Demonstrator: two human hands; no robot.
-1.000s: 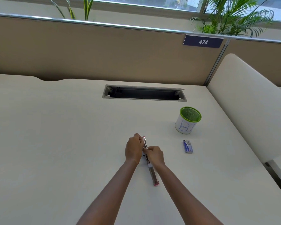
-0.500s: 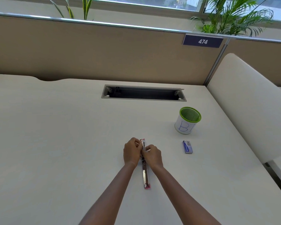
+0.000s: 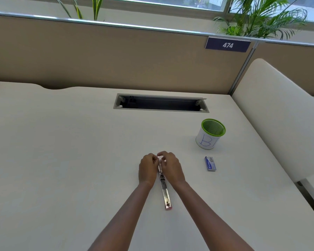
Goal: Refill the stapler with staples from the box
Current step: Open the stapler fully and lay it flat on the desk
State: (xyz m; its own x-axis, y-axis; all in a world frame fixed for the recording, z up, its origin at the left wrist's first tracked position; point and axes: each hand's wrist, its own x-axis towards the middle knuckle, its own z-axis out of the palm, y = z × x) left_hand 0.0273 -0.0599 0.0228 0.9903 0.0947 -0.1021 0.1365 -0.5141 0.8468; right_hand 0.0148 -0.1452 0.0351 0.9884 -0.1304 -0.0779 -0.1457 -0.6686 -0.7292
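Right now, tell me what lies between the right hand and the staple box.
Nothing: the head view shows bare desk between the right hand and staple box.

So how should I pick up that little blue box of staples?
Pinch the staple box across its two long sides, coming straight down from above. It lies flat on the desk, small and narrow, with open space all around it.

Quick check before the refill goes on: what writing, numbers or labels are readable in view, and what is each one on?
"474": white digits on the dark blue plate fixed to the partition's top rail.
"BI": blue handwriting on the white side of the green-rimmed cup; a further letter may be hidden round the curve.
Staple box: print on its blue face, too small to read.
Stapler: no readable marking.
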